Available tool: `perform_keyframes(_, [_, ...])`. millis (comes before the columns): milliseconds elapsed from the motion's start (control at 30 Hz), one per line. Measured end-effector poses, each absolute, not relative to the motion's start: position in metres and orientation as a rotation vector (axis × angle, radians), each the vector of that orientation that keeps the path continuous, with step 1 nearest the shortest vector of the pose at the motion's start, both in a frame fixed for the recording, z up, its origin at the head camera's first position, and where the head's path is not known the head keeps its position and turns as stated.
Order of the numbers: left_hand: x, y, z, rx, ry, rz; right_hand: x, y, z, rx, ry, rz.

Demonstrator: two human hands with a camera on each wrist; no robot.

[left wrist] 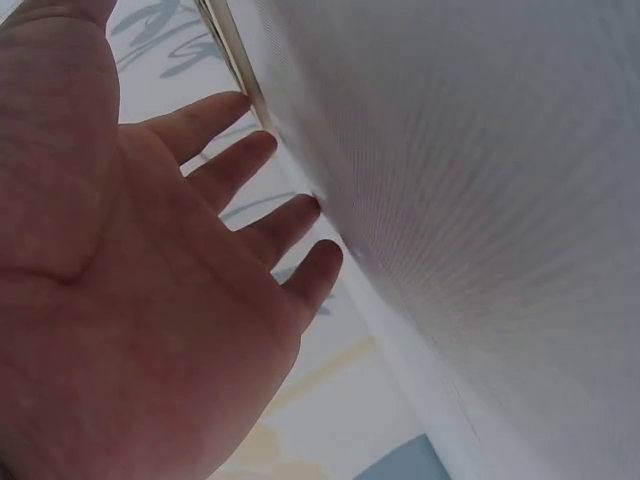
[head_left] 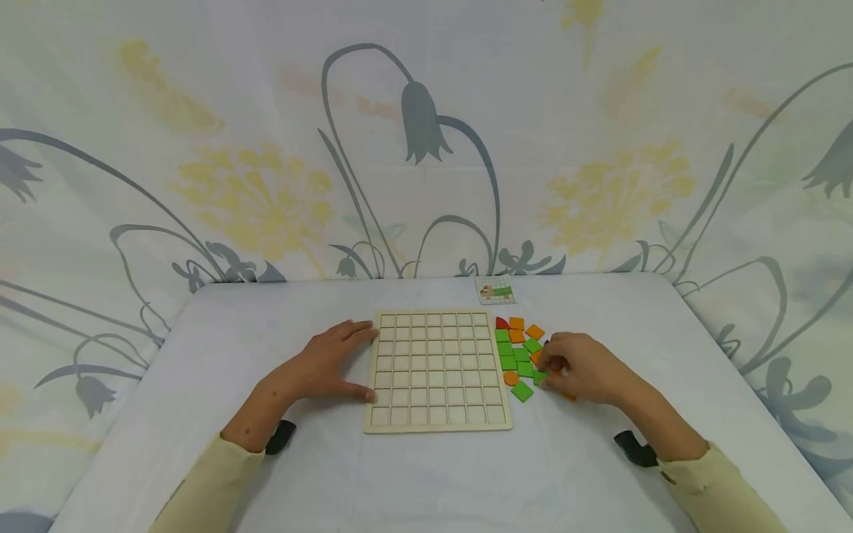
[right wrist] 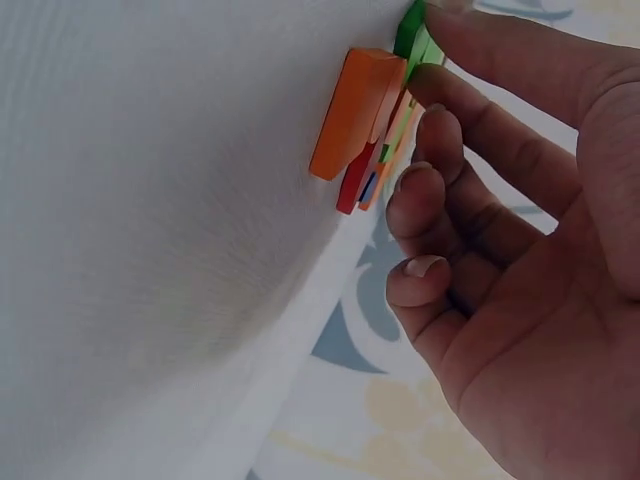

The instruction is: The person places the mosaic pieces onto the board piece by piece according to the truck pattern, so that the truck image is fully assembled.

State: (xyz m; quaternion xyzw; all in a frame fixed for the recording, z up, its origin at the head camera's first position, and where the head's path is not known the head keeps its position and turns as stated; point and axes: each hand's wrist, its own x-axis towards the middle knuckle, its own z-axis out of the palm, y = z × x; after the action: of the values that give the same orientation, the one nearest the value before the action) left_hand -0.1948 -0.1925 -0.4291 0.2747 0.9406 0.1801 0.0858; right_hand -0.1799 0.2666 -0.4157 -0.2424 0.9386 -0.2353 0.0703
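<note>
A pale wooden grid board (head_left: 436, 429) lies in the middle of the table. My left hand (head_left: 329, 364) rests at its left edge, fingers and thumb spread, fingertips touching the rim. In the left wrist view the palm of that hand (left wrist: 150, 270) is bare. On the board's right lies a group of flat coloured pieces: green squares (head_left: 523, 391), orange squares (head_left: 535, 332), an orange round piece (head_left: 511, 378) and a red rounded piece (head_left: 502, 323). Over their right side is my right hand (head_left: 589, 368). Its thumb and index finger pinch a green tile (right wrist: 408, 32); the other fingers curl loosely.
Behind the board, near the table's back edge, lies a small card (head_left: 495, 289) with a gridded animal picture. White cloth (head_left: 426, 481) covers the table. A flower-patterned curtain (head_left: 426, 207) hangs behind. In the right wrist view an orange piece (right wrist: 345, 115) lies near the fingers.
</note>
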Motion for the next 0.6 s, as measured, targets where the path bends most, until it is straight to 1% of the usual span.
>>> perform_keyframes(267, [-0.1929,-0.1897,-0.4274,0.784,2.751,0.499,-0.1764,0.2628,-0.4155,-0.757,2.802,-0.702])
perform_keyframes(600, [-0.1906,-0.1892,-0.4267,0.780,2.756,0.485,-0.1734,0.2578,-0.4108,-0.721,2.728,-0.750])
